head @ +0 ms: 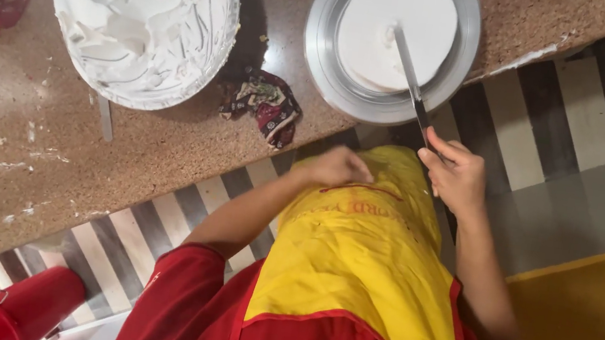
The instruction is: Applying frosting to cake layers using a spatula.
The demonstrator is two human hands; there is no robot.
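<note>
Icing pass on the white cake, spatula mid-stroke

Nearest me, my right hand (455,177) has its fingers wrapped tight on the long metal spatula (412,74), blade flat on the round white-frosted cake (397,28) on its silver turntable (320,53). The left hand (333,168) is blurred, can't tell its grip. Next I'd guess a steady sweep. Further off: big bowl of white cream (146,15), speckled brown table (163,141), striped floor (566,114).

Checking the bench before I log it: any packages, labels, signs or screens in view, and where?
Wrapper: crumpled, dark red and green, on the counter between the two round dishes.
Apron print: small red lettering on the yellow apron, near the left hand.
No signs or screens.
</note>
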